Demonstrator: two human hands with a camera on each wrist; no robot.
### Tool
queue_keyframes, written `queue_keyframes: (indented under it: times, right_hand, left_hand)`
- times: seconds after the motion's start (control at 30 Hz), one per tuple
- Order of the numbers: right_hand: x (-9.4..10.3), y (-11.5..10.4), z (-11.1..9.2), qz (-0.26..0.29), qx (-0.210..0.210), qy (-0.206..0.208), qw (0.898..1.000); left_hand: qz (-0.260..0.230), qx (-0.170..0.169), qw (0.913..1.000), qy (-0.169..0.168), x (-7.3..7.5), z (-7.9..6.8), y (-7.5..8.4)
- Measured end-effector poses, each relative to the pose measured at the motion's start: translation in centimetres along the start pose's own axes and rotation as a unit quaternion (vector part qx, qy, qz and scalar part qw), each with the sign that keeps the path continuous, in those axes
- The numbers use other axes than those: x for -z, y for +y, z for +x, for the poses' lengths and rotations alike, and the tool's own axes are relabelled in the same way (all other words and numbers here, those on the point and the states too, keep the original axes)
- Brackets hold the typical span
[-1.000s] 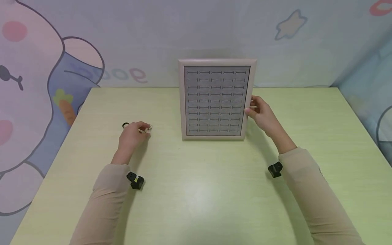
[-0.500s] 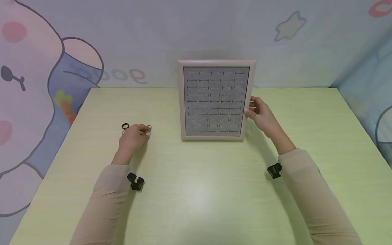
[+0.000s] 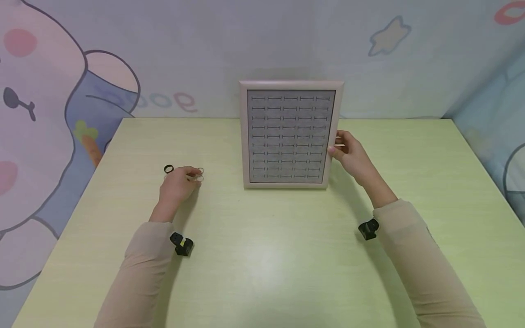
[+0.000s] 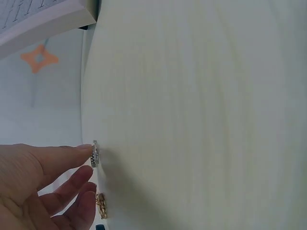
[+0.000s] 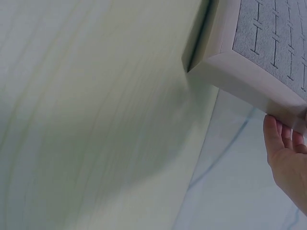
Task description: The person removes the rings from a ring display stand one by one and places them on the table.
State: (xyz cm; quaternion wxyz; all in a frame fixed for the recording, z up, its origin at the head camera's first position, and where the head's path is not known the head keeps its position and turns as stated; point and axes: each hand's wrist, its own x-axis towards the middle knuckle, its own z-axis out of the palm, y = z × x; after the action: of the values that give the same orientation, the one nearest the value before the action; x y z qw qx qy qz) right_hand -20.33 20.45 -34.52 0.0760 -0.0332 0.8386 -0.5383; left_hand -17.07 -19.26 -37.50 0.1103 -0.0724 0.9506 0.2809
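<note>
At the left of the table, my left hand pinches a silver ring between thumb and fingertips. The ring stands on edge, close to the tabletop. Just beyond it is another thin ring. A gold-coloured ring shows near the curled fingers in the left wrist view. Behind the hand lies a black ring. My right hand holds the right edge of a framed ring display board, thumb in front and fingers behind. The board stands tilted back, with rows of slits in its grey padding.
A pale yellow-green table runs back to a wall with cartoon prints. Small black cameras sit at both wrists, such as the left wrist camera. The board stands near the table's back edge.
The left hand and its pinched ring have shifted slightly toward me, away from the thin ring beyond. More of the black ring shows. The right hand and the board stay put.
</note>
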Motion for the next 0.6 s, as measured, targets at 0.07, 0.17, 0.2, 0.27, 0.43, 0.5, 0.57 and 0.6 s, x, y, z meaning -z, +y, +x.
queue_keyframes:
  times: [0.07, 0.17, 0.2, 0.27, 0.43, 0.5, 0.57, 0.6]
  right_hand:
    - [0.0, -0.1, -0.1, -0.001, -0.001, 0.002, 1.0]
    - [0.1, -0.3, -0.1, -0.003, -0.003, 0.004, 1.0]
    - [0.1, -0.3, -0.2, -0.003, -0.004, 0.004, 1.0]
    - [0.2, -0.4, -0.2, -0.002, -0.006, 0.003, 1.0]
    - [0.3, -0.3, -0.4, -0.001, -0.008, -0.004, 1.0]
    - [0.5, -0.3, -0.6, -0.006, -0.007, -0.007, 1.0]
    - [0.8, -0.4, -0.7, -0.012, -0.001, -0.006, 1.0]
    - [1.0, -0.5, -0.8, -0.017, 0.005, -0.002, 1.0]
  left_hand:
    - [-0.009, -0.001, 1.0, 0.002, 0.0, 0.0, 0.1]
    - [-0.018, -0.009, 0.9998, 0.008, 0.2, 0.1, 0.3]
    - [-0.02, -0.013, 0.9996, 0.012, 0.2, 0.1, 0.4]
    - [-0.024, -0.019, 0.9993, 0.019, 0.3, 0.1, 0.6]
    - [-0.044, -0.03, 0.9977, 0.042, 0.4, -0.2, 1.6]
    - [-0.053, -0.036, 0.9964, 0.055, 0.5, -0.4, 2.1]
    - [-0.061, -0.043, 0.9947, 0.072, 0.6, -0.5, 2.7]
    - [-0.065, -0.046, 0.9934, 0.083, 0.7, -0.6, 2.9]
